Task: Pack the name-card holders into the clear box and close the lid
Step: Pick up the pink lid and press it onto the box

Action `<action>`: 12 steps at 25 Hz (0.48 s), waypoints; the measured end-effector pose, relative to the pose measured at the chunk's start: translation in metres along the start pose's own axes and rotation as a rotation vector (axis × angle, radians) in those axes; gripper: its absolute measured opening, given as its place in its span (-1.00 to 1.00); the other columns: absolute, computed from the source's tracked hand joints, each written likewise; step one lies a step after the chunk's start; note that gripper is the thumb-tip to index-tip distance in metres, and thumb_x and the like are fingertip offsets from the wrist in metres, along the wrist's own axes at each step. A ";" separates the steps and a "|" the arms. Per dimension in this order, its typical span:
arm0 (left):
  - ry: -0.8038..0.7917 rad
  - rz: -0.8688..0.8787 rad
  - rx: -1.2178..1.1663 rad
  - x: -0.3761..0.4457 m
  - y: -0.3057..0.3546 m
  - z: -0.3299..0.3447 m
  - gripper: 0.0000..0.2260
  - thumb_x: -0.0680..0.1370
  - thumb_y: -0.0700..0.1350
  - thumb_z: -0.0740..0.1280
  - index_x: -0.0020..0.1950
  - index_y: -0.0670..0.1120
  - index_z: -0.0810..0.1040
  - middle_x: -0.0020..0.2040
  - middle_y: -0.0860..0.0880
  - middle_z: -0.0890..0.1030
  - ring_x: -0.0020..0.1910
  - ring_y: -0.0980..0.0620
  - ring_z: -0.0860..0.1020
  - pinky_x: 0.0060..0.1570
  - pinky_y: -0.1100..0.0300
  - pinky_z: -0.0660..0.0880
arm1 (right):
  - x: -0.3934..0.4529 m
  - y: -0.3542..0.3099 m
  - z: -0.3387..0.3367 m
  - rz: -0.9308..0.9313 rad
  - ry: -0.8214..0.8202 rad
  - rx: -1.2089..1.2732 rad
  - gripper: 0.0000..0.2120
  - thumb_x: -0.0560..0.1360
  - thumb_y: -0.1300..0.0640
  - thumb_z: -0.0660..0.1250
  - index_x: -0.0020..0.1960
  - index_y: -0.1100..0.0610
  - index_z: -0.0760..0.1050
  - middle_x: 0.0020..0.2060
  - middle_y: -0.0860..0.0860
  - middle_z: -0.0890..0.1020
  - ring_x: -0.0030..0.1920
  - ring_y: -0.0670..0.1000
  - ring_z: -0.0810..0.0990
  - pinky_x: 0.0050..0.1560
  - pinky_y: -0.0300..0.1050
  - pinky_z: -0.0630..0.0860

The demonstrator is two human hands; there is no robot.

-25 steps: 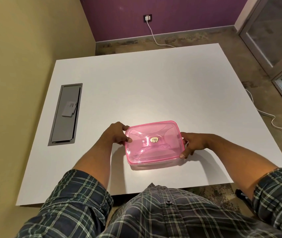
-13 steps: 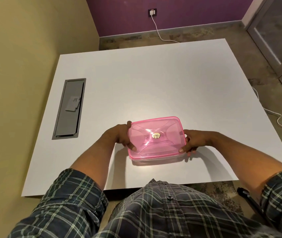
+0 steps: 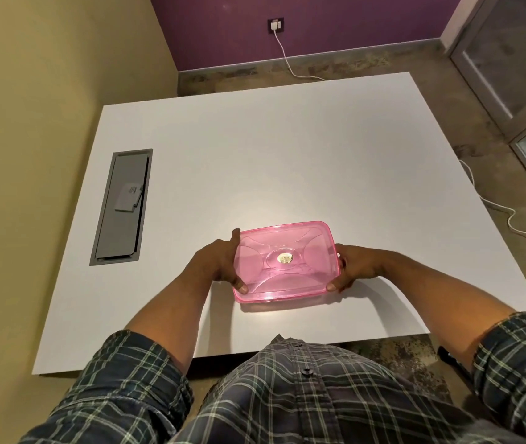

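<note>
A clear box with a translucent pink lid (image 3: 287, 261) rests on the white table (image 3: 287, 155), near its front edge. A small gold sticker sits at the lid's centre. My left hand (image 3: 215, 262) grips the box's left end, fingers curled over the lid's edge. My right hand (image 3: 353, 267) grips the right end the same way. The lid lies flat on the box. No name-card holders show; the pink lid hides what is inside.
A grey cable hatch (image 3: 122, 208) with a small white card on it is set into the table at the left. A yellow wall stands close on the left. White cables (image 3: 511, 219) trail over the floor at the right and back.
My hands and the box have stayed in the same grip and place on the table. The head camera shifted slightly, so the scene sits a little differently in view.
</note>
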State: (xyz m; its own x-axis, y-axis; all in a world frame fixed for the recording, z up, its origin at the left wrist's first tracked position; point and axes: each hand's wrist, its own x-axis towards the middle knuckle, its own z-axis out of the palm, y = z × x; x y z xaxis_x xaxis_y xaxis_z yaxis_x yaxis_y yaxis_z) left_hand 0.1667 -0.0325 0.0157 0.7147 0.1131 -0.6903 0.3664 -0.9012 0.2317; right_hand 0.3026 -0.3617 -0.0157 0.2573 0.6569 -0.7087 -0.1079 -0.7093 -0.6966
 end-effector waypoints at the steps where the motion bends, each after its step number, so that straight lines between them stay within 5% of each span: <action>1: 0.003 0.006 0.009 0.000 0.000 0.000 0.43 0.10 0.17 0.70 0.64 -0.03 -0.26 0.34 -0.20 0.52 0.29 -0.21 0.52 0.23 -0.06 0.52 | -0.001 0.001 0.002 -0.018 0.016 -0.004 -0.08 0.18 0.13 0.73 0.41 0.01 0.33 0.12 0.13 0.64 -0.02 0.13 0.74 -0.12 0.02 0.68; 8: 0.010 -0.027 0.164 0.000 0.013 -0.010 0.41 0.08 0.22 0.69 0.63 -0.15 -0.16 0.23 -0.16 0.59 0.19 -0.18 0.59 0.00 0.08 0.52 | -0.007 -0.023 -0.003 0.061 0.001 -0.335 -0.04 0.14 -0.19 0.70 0.40 -0.04 0.32 -0.01 0.01 0.67 -0.18 0.07 0.71 -0.35 -0.09 0.59; 12: 0.078 -0.054 0.268 -0.005 0.022 -0.003 0.40 0.14 0.21 0.68 0.63 -0.22 -0.19 0.34 -0.16 0.50 0.26 -0.19 0.57 0.09 0.01 0.50 | -0.003 -0.038 -0.017 0.189 0.039 -0.428 -0.33 0.29 -0.40 0.50 0.16 0.08 0.56 -0.14 0.04 0.73 -0.34 -0.01 0.68 -0.45 -0.22 0.48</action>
State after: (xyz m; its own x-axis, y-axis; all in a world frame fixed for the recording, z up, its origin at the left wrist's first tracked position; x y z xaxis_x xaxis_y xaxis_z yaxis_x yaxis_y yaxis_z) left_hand 0.1734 -0.0516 0.0262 0.7456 0.1866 -0.6397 0.2424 -0.9702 -0.0005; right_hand 0.3225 -0.3409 0.0144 0.3083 0.5015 -0.8084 0.2471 -0.8628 -0.4410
